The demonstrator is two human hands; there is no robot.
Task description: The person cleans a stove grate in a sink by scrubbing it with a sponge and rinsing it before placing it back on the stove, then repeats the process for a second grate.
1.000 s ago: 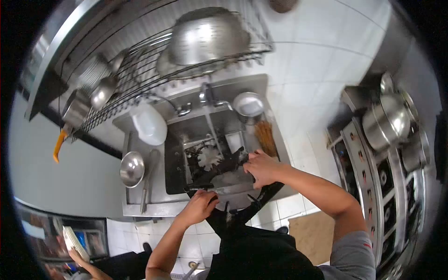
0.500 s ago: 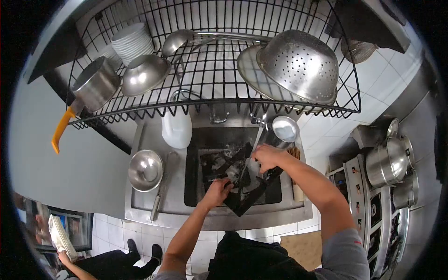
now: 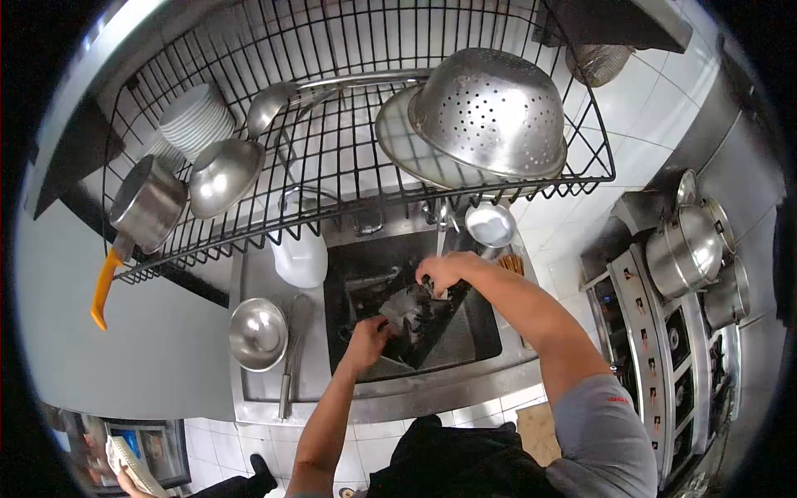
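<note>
In the sink (image 3: 486,336) lies a wet, dark, square-cornered flat piece (image 3: 427,332), tilted, with a pale sheen across it. My left hand (image 3: 367,342) has its fingers closed on the left edge of this piece. Near its upper end my right hand (image 3: 447,272) is curled, just below the tap (image 3: 442,232). Something small and pale shows under the right fingers, too blurred to name. Other dark shapes in the basin cannot be told apart.
Left of the basin are a steel bowl (image 3: 258,334), a whisk (image 3: 290,357) and a white jug (image 3: 300,259). Overhead, a wire rack (image 3: 332,187) holds a colander (image 3: 490,116) and a saucepan (image 3: 149,203). A stove (image 3: 643,332) stands right; another person's hand (image 3: 129,481) shows lower left.
The view has swung slightly. The dark piece has shifted and turned in the basin, showing more of its wet face. My right hand has moved a little toward the tap.
</note>
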